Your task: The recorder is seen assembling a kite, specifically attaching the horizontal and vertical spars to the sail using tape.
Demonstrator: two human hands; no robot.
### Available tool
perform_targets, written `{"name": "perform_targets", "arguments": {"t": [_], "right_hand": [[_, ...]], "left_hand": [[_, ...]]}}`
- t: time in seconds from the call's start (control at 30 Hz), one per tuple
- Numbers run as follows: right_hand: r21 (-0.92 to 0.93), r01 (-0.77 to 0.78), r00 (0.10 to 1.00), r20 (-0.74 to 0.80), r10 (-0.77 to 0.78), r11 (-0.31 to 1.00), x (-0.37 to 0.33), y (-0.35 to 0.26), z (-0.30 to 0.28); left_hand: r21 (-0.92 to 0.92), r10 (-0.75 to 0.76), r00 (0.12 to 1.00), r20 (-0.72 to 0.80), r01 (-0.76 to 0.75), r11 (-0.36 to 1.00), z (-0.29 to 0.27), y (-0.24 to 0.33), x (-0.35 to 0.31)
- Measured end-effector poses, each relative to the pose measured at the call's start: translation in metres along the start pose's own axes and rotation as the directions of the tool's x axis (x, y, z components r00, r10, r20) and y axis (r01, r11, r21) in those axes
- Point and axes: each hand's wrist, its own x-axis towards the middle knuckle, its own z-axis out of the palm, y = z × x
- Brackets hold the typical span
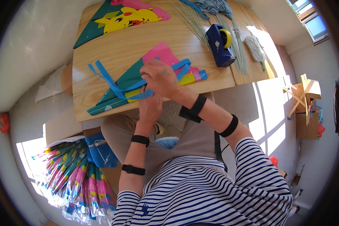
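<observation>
A folded kite (130, 77) in green, pink and yellow lies slantwise along the near edge of the table. Around its middle runs a blue ribbon (110, 80), with loose loops on both sides of my hands. My left hand (150, 107) is closed on the kite's near edge, its fingertips partly hidden under the ribbon and my other hand. Just above it, my right hand (161, 77) has its fingers curled together on the ribbon. Exactly what its fingertips pinch is hidden.
A flat kite (130, 19) with a yellow cartoon figure lies at the table's far left. At the far right are a blue tape dispenser (219, 47), thin sticks (239, 49), a clear plastic packet (254, 48) and grey cloth (214, 6). Bagged folded kites (73, 169) are heaped low on the left.
</observation>
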Motion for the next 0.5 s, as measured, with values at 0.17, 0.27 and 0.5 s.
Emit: {"name": "perform_targets", "arguments": {"t": [0.17, 0.27, 0.5], "right_hand": [[-0.330, -0.427, 0.903, -0.208, 0.377, 0.842, -0.046, 0.124, -0.088], [-0.312, -0.333, 0.943, -0.104, 0.316, 0.890, -0.053, 0.142, -0.088], [-0.160, -0.299, 0.953, -0.101, 0.286, 0.941, -0.056, 0.162, -0.075]], "left_hand": [[0.045, 0.022, 1.000, -0.014, -0.021, 0.999, -0.004, 0.007, 0.009], [0.047, 0.016, 1.000, 0.006, -0.016, 0.999, -0.006, 0.006, 0.009], [0.049, 0.016, 1.000, 0.025, -0.017, 0.999, -0.011, 0.009, 0.010]]}}
